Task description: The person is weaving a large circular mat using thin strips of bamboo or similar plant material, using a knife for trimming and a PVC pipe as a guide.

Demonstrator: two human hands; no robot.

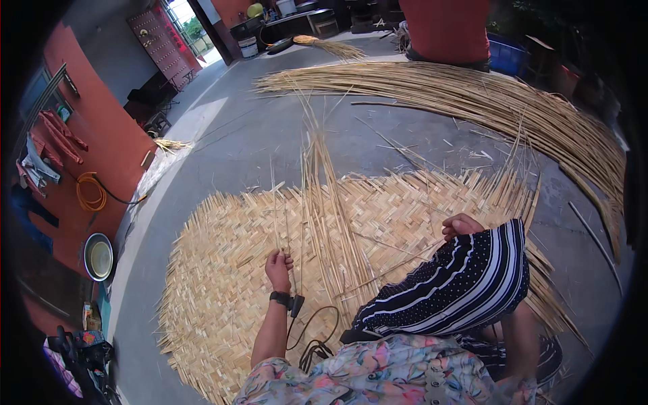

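Observation:
A large mat [223,283] in a herringbone weave of flat, straw-coloured strips lies on the floor under my arms, its far and right edges bristling with loose ends. My left hand [279,266] is held over its middle, fingers pinched on a thin strip [275,202] that runs away toward the far edge. My right hand [461,226] is above the mat's right part, just past my knee in black-and-white patterned cloth [452,283]. Its fingers are curled; what they hold, if anything, is hidden. Between the hands, a loose bunch of long strips [327,216] lies across the mat.
Beyond the mat, a long pile of reed stalks [432,88] curves to the right. A person in red [445,30] sits behind it. On the left are a metal basin [99,257] and a coiled orange hose [91,192] by the wall. A black cable [317,347] lies by my left forearm.

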